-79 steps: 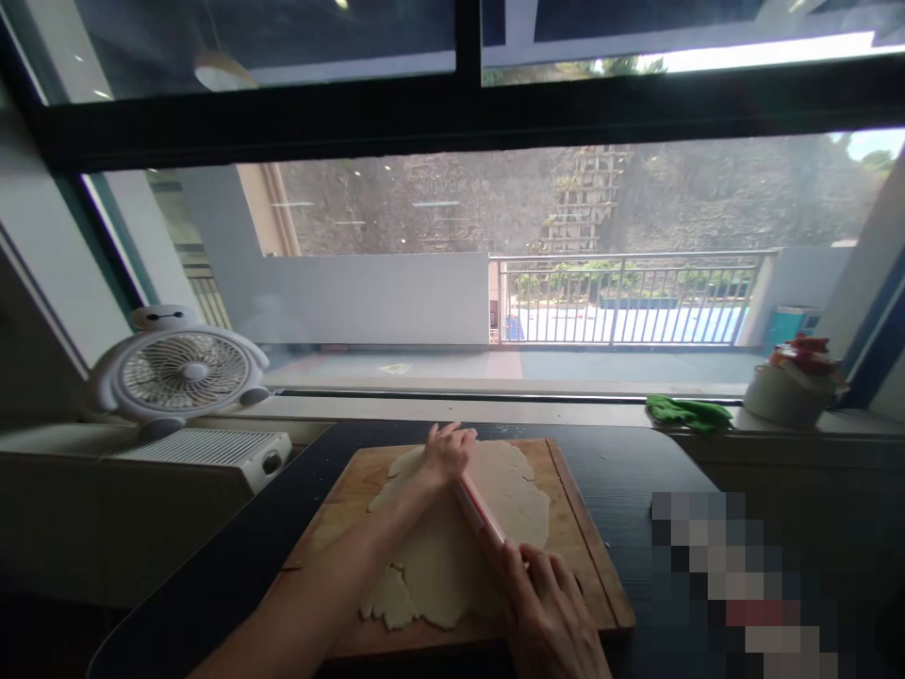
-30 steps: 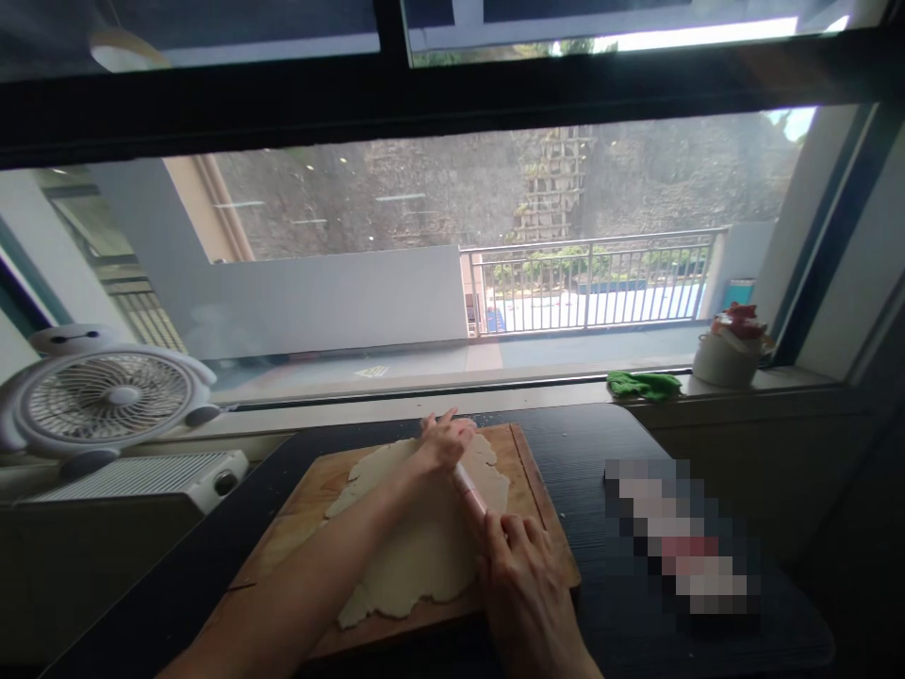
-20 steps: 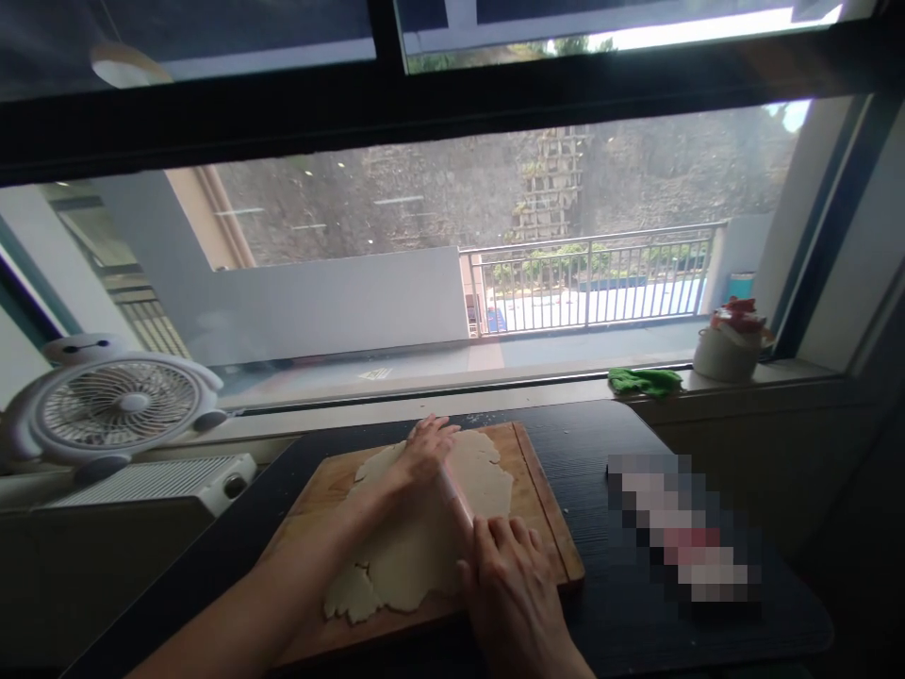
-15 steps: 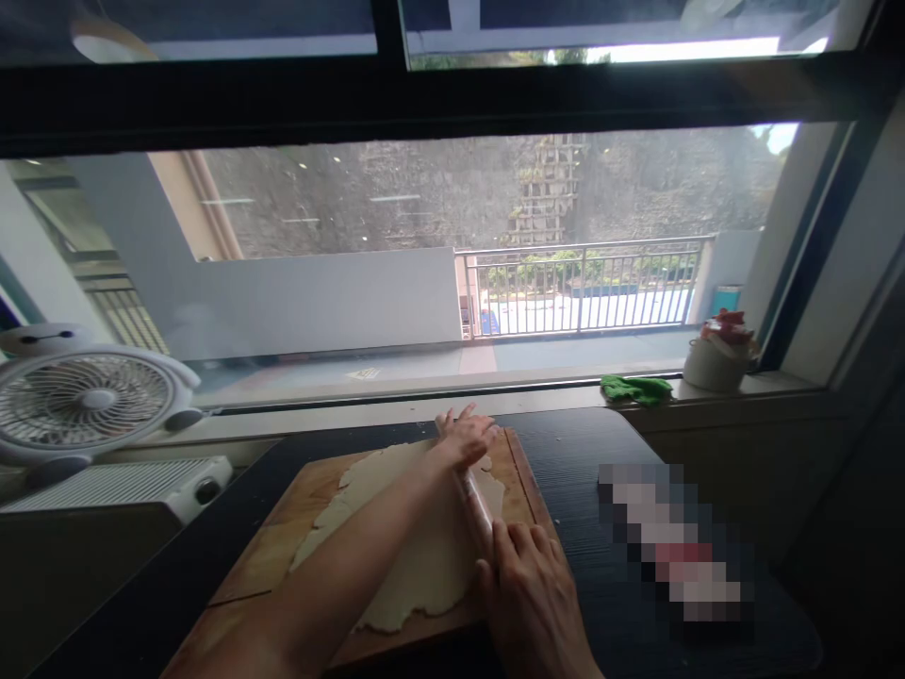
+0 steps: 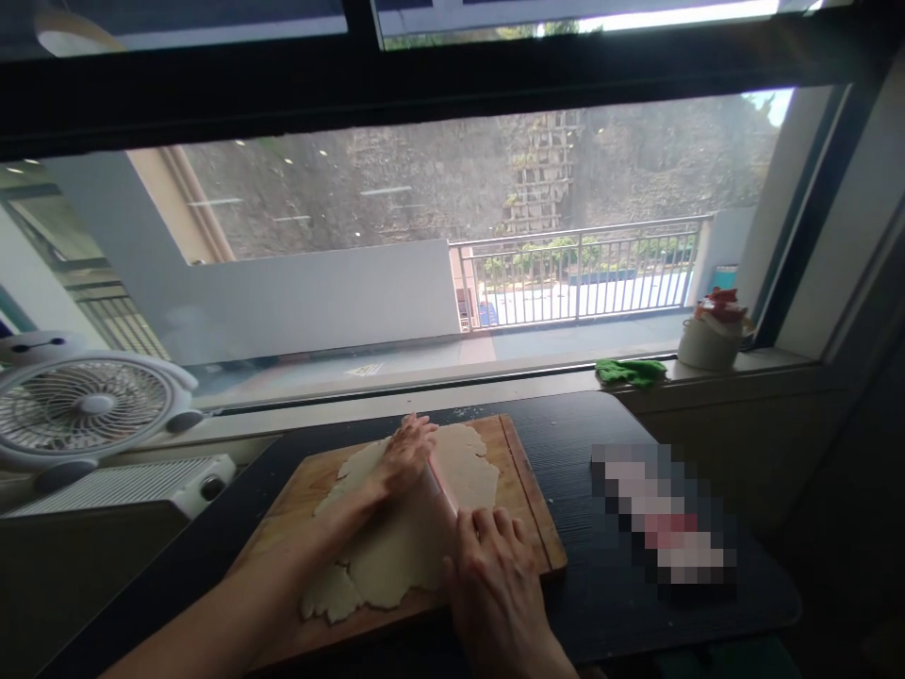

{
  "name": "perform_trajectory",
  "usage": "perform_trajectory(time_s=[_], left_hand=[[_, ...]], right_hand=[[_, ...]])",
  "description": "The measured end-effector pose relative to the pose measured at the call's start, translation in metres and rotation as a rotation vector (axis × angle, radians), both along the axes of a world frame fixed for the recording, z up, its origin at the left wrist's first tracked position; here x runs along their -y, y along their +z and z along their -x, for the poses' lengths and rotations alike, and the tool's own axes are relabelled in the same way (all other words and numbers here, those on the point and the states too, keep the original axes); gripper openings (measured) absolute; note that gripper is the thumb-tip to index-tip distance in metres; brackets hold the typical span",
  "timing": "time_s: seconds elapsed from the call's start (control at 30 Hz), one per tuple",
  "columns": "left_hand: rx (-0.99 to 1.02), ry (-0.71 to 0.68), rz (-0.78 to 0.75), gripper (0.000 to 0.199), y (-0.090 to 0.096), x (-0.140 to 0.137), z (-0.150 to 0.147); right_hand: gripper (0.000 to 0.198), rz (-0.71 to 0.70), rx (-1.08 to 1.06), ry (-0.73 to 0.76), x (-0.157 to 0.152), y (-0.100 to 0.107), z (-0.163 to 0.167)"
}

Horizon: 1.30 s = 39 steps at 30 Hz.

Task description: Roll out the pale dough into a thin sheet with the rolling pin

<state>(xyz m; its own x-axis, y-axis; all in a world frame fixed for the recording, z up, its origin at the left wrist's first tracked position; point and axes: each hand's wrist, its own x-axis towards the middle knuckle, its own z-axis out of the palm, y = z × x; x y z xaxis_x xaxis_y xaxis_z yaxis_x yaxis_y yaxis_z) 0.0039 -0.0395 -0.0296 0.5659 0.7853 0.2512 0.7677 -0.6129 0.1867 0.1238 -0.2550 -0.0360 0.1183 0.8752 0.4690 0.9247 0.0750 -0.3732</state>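
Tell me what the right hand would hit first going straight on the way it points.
Most likely the left hand: the right hand points roughly along the roller it holds, and the left is at the roller's far end. The height above the dough is hard to judge.

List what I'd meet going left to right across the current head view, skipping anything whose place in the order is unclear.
White fan, left hand, rolling pin, right hand, green cloth, pale pot.
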Motion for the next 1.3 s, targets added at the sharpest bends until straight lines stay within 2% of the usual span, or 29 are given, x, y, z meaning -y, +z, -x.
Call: perform_trajectory(time_s=[0.1, 0.27, 0.37, 0.47, 0.67, 0.77, 0.87, 1.03, 1.1, 1.2, 1.3], left_hand=[[-0.041, 0.006, -0.004, 0.052, -0.002, -0.004, -0.024], [-0.059, -0.053, 0.034, 0.057, 0.003, -0.017, -0.124], [-0.054, -0.078, 0.042, 0.057, 0.006, -0.02, -0.159], [-0.087, -0.084, 0.043, 0.053, 0.007, -0.019, -0.148], [-0.191, -0.084, 0.038, 0.047, 0.002, -0.01, -0.039], [-0.137, -0.043, 0.049, 0.052, -0.004, -0.01, -0.013], [-0.142, -0.041, 0.043, 0.054, -0.004, -0.011, -0.036], [-0.144, -0.06, 0.071, 0.058, 0.004, -0.016, -0.121], [-0.143, -0.066, 0.087, 0.061, 0.006, -0.018, -0.143], [-0.158, -0.086, 0.091, 0.059, 0.007, -0.016, -0.144], [-0.202, -0.113, 0.081, 0.046, 0.009, -0.009, -0.107]], right_hand=[[0.012, 0.002, -0.005, -0.049, 0.0, 0.001, -0.014], [0.013, -0.008, 0.054, -0.16, 0.003, -0.001, -0.046], [0.018, 0.006, 0.088, -0.214, 0.006, -0.001, -0.056], [0.021, 0.018, 0.073, -0.185, 0.006, -0.002, -0.051], [0.023, 0.008, 0.007, -0.068, 0.001, -0.001, -0.015], [0.016, 0.023, -0.009, -0.05, -0.001, 0.0, -0.011], [0.012, 0.029, 0.001, -0.078, 0.001, -0.001, -0.023], [0.017, 0.005, 0.077, -0.182, 0.004, -0.004, -0.053], [0.02, -0.002, 0.109, -0.225, 0.005, -0.005, -0.06], [0.025, 0.001, 0.105, -0.225, 0.005, -0.007, -0.059], [0.028, -0.005, 0.07, -0.163, 0.004, -0.01, -0.043]])
